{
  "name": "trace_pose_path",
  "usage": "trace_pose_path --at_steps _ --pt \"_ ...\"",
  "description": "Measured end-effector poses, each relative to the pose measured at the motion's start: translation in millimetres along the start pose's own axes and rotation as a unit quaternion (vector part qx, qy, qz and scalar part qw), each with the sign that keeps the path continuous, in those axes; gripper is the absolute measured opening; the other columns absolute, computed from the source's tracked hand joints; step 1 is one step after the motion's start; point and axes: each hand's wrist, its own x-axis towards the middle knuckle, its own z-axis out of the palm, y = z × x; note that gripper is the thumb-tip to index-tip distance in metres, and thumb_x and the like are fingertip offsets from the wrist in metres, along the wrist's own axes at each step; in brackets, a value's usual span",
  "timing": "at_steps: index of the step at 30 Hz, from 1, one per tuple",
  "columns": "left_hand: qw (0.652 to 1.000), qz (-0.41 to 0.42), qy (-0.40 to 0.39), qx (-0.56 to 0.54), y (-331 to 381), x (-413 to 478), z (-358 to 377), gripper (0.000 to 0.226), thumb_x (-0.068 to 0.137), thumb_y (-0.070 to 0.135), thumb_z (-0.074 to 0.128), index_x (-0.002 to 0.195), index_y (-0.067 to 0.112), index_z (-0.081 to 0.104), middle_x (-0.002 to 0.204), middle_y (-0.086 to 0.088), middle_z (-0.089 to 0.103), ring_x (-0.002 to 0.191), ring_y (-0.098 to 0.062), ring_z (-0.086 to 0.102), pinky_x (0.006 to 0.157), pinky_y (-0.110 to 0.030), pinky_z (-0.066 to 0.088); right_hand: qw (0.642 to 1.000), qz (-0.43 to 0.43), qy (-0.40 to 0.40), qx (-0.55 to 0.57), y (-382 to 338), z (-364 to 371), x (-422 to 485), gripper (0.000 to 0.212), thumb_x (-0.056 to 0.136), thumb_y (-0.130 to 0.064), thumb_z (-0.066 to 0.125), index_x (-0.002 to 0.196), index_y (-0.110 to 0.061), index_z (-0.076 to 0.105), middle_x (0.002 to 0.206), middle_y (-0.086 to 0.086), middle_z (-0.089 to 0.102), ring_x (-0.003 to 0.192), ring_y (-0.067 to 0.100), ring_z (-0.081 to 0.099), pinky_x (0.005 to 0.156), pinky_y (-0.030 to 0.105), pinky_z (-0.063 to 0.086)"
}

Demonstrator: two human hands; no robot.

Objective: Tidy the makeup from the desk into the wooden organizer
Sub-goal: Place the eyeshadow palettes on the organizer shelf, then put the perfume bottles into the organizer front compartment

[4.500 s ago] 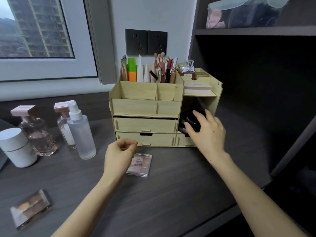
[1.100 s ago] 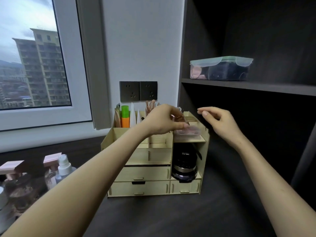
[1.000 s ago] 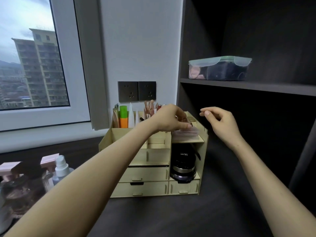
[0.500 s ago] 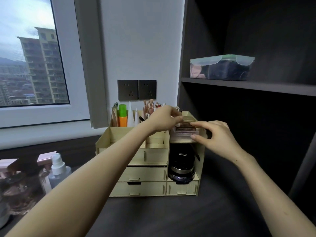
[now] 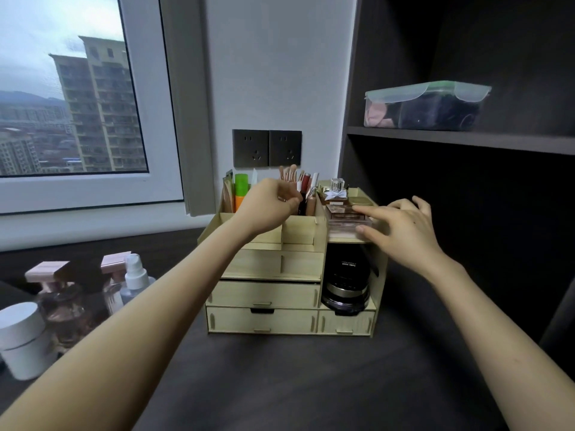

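Note:
The wooden organizer (image 5: 267, 295) stands at the middle of the dark desk. A clear eyeshadow palette (image 5: 343, 219) lies on a stack on its upper right shelf. My right hand (image 5: 401, 227) touches that palette, the straight index finger on its top and the thumb against its front edge. My left hand (image 5: 269, 206) hovers over the organizer's open top compartments, just left of the palette, its fingers loosely curled and holding nothing. Brushes and lipsticks (image 5: 298, 181) stand in the back compartments. A small perfume bottle (image 5: 335, 189) sits behind the palette.
A black jar (image 5: 345, 284) fills the organizer's lower right bay. At the left of the desk stand perfume bottles (image 5: 59, 293), a spray bottle (image 5: 135, 279) and a white jar (image 5: 23, 340). A lidded plastic box (image 5: 426, 105) sits on the dark shelf at the right.
My left hand carried the palette from the desk to the upper right shelf, let go and drew back to the left. My right hand came in and now touches the palette.

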Motion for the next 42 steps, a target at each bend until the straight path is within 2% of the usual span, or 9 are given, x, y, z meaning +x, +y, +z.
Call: trace_pose_path --at_steps 6,10,16,21,24,26,30,36,42 --pt "1.000 0.004 0.004 0.021 -1.8 -8.4 -10.3 0.021 0.090 0.018 0.054 0.102 0.010 0.069 0.107 -0.005 0.070 0.098 -0.019 0.062 0.081 -0.025 0.044 0.999 0.002 -0.009 -0.037 -5.7 -3.4 -2.6 0.045 0.084 -0.054 0.054 0.127 -0.043 0.051 0.116 -0.005 0.066 0.112 0.020 0.049 0.113 0.046 0.008" --pt "1.000 0.001 0.015 0.024 -6.6 -22.1 -25.6 0.020 0.090 0.018 0.053 0.102 0.013 0.069 0.100 0.001 0.068 0.093 -0.013 0.061 0.079 -0.024 0.043 0.995 -0.025 0.085 -0.052 -25.5 -16.5 -7.1 0.045 0.082 -0.055 0.049 0.121 -0.034 0.060 0.109 -0.004 0.069 0.106 0.025 0.053 0.110 0.052 0.015" --pt "0.998 -0.029 0.042 0.026 -31.3 -71.5 -52.1 0.019 0.089 0.018 0.055 0.101 0.012 0.069 0.096 0.001 0.067 0.091 -0.014 0.062 0.089 -0.033 0.051 0.985 -0.124 0.088 0.081 -107.0 -9.0 -26.7 0.036 0.083 -0.051 0.049 0.107 -0.033 0.068 0.100 -0.011 0.071 0.101 0.017 0.057 0.101 0.038 0.023" --pt "0.985 -0.081 0.148 0.041 -65.7 -138.0 -80.2 0.016 0.086 0.015 0.057 0.091 0.021 0.071 0.088 0.010 0.068 0.081 -0.006 0.062 0.078 -0.019 0.050 0.957 -0.168 0.011 0.235 -179.0 31.3 -64.3 0.031 0.082 -0.044 0.054 0.102 -0.026 0.071 0.095 -0.010 0.072 0.093 0.014 0.060 0.083 0.029 0.036" --pt "0.963 -0.142 0.224 0.040 -93.2 -180.6 -95.9 0.019 0.084 0.013 0.057 0.081 0.027 0.068 0.080 0.020 0.065 0.075 0.003 0.061 0.064 -0.002 0.043 0.938 -0.107 -0.077 0.321 -213.9 62.1 -85.7 0.031 0.084 -0.034 0.062 0.110 -0.019 0.068 0.098 -0.003 0.070 0.091 0.014 0.061 0.081 0.029 0.046" --pt "0.943 -0.195 0.267 0.038 -113.6 -203.6 -101.3 0.019 0.083 0.009 0.057 0.079 0.025 0.067 0.075 0.021 0.063 0.072 0.004 0.060 0.059 -0.001 0.041 0.927 -0.056 -0.141 0.342 -235.1 83.1 -90.0 0.041 0.084 -0.033 0.064 0.122 -0.019 0.059 0.108 0.000 0.067 0.091 0.012 0.059 0.081 0.027 0.046" --pt "0.914 -0.269 0.299 0.057 -145.8 -227.7 -101.4 0.020 0.080 0.005 0.057 0.079 0.022 0.066 0.070 0.015 0.063 0.069 -0.004 0.061 0.059 -0.010 0.039 0.913 0.020 -0.200 0.354 -271.0 116.1 -76.8 0.073 0.081 -0.043 0.065 0.142 -0.019 0.032 0.138 0.003 0.048 0.120 0.020 0.051 0.095 0.033 0.043" --pt "0.910 -0.272 0.307 0.059 -162.4 -224.3 -102.5 0.017 0.079 0.004 0.057 0.086 0.015 0.069 0.075 0.008 0.064 0.070 -0.009 0.060 0.062 -0.010 0.040 0.938 0.065 -0.188 0.285 -306.8 147.0 -59.1 0.069 0.078 -0.048 0.066 0.132 -0.020 0.035 0.129 0.001 0.057 0.114 0.029 0.056 0.081 0.034 0.044" --pt "0.918 -0.252 0.303 0.044 -168.5 -206.2 -103.5 0.016 0.081 0.007 0.058 0.093 0.012 0.067 0.086 0.002 0.066 0.079 -0.012 0.062 0.066 -0.017 0.042 0.930 0.093 -0.118 0.334 -306.3 141.5 -62.0 0.056 0.078 -0.038 0.069 0.123 -0.016 0.046 0.118 0.005 0.064 0.109 0.029 0.058 0.080 0.032 0.043"
